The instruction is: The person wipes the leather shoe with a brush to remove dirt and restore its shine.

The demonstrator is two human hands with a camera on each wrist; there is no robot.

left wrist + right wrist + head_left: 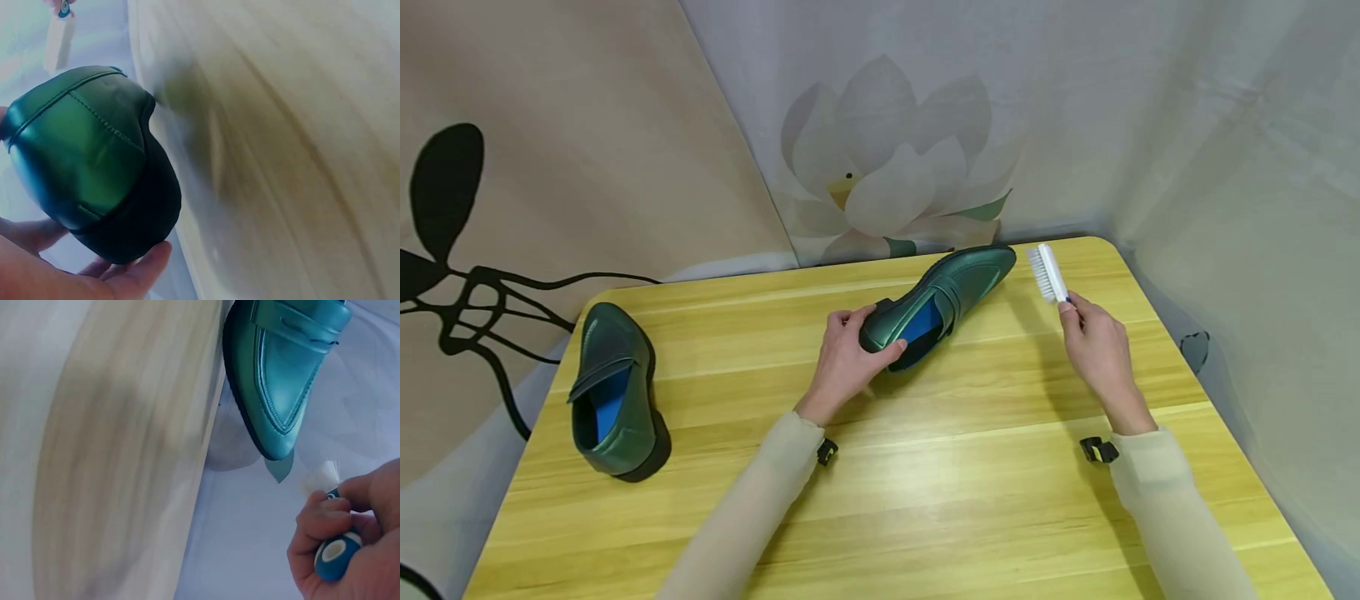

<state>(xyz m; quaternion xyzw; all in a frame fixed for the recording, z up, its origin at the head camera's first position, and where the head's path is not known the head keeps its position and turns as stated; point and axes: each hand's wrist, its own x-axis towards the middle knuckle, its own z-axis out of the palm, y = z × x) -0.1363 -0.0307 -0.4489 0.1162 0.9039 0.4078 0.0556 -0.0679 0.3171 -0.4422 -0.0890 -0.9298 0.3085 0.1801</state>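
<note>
The left hand [844, 360] grasped a green shoe [976, 277] at the heel, with the thumb at the opening and the fingers around the back. The shoe was positioned over the far part of the wooden table [955, 492], toe directed away and to the right. The right hand [1099, 348] grasped a white brush [1052, 271] with its fingers curled around the blue handle [336, 557]. The bristles faced the toe, apart from it. A second shoe [628, 417] stood on its sole at the table's left side.
</note>
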